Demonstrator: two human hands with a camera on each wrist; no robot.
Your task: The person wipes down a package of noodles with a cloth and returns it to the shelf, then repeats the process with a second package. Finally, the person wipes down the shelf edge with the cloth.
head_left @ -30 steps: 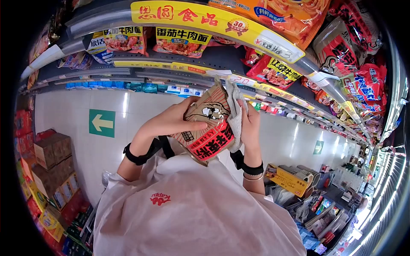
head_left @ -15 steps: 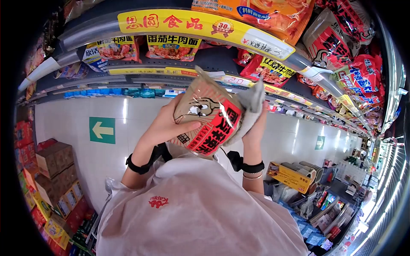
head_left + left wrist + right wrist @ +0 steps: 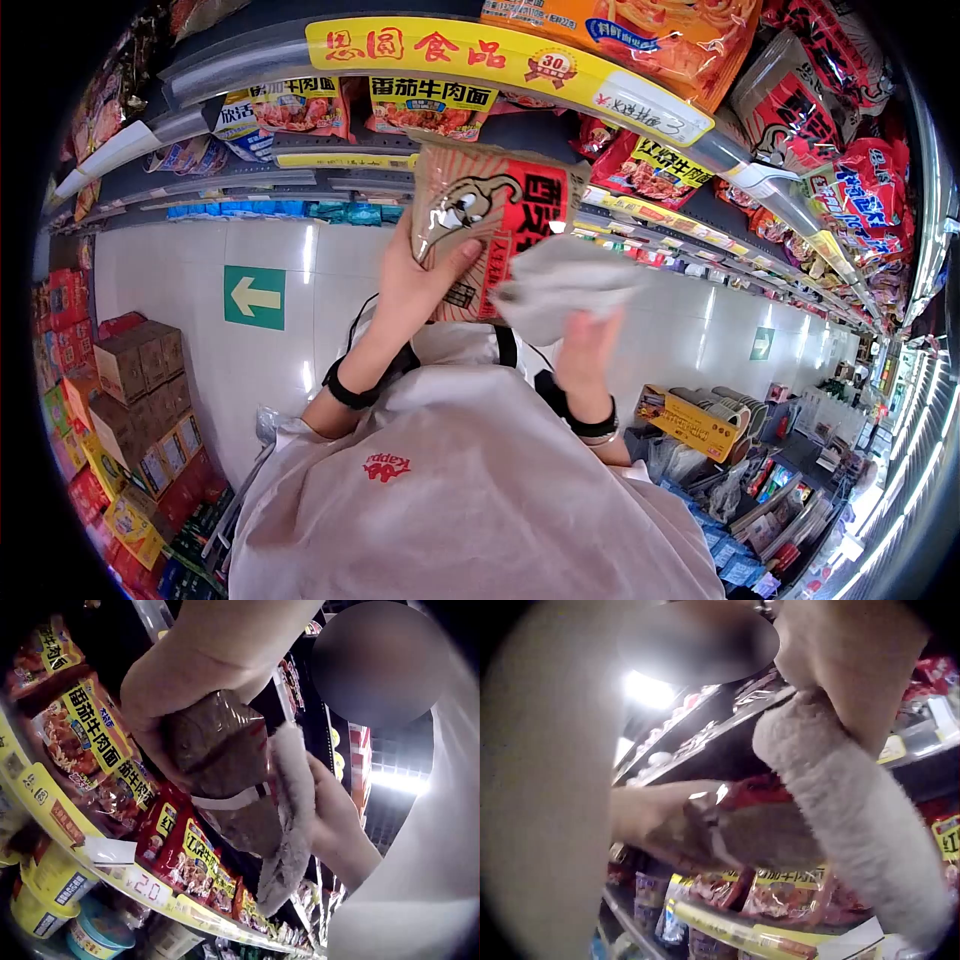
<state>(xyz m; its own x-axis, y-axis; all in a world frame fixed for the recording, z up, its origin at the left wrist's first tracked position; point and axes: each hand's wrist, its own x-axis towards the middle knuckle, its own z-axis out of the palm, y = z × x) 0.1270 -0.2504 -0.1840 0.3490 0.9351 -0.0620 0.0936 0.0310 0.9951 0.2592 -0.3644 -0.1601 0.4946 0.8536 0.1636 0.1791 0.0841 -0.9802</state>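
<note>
My left hand (image 3: 415, 280) grips a brown-and-red food packet (image 3: 470, 205) by its left side, thumb across the printed front. In the left wrist view the packet's plain brown back (image 3: 225, 757) shows, with a pale seam strip across it. A grey-white cloth (image 3: 570, 285) is in my right hand (image 3: 590, 345), folded and blurred in the head view, overlapping the packet's lower right corner. Seen from the right wrist, the fluffy cloth (image 3: 855, 802) hangs from the right hand (image 3: 840, 660) beside the packet (image 3: 765, 829).
Shelves with a yellow label strip (image 3: 440, 45) curve ahead, holding red noodle packets (image 3: 655, 165) and an orange packet (image 3: 640, 40). Cardboard boxes (image 3: 140, 365) are stacked on the left. A yellow carton (image 3: 690, 420) stands at the right. A green arrow sign (image 3: 254, 297) marks the floor.
The packet has turned more upright and risen slightly toward the shelf. My right hand with the cloth has moved down, from the packet's right edge to its lower right corner.
</note>
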